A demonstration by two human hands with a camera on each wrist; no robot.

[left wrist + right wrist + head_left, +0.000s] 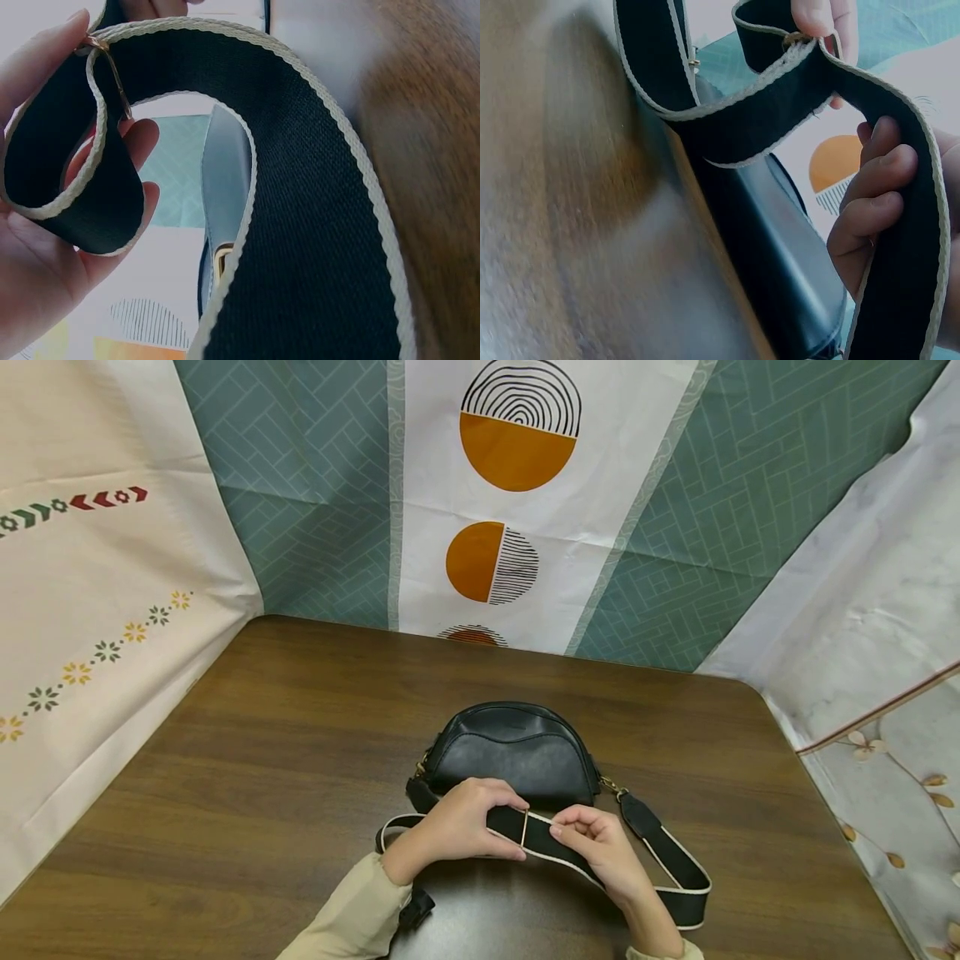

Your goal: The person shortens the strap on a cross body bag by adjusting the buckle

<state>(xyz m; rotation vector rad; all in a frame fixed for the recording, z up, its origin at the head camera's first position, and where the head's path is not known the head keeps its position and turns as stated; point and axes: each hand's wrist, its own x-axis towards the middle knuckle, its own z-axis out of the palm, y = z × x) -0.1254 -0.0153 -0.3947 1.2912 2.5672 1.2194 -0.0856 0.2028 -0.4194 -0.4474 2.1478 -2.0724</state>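
A black half-round handbag [513, 760] lies on the table. Its wide black strap [555, 845] with cream edging loops out in front, joined by brass-coloured clips [611, 785]. My left hand [461, 827] pinches the strap beside a thin gold-coloured slide buckle [524, 828]. In the left wrist view a fold of strap [112, 217] passes through that buckle [116, 79] and curves inside the left hand [37, 277]. To the buckle's right, my right hand [600, 852] holds the strap between thumb and fingers. The right wrist view shows curled fingers [877, 210] against the band.
Brown wooden table [300, 752] surrounds the bag. Patterned cloths hang behind [322, 527], at the left [112, 610] and at the right [885, 635]. A small black object [416, 910] sits by the left sleeve [360, 902]. The strap loop reaches right of the right hand.
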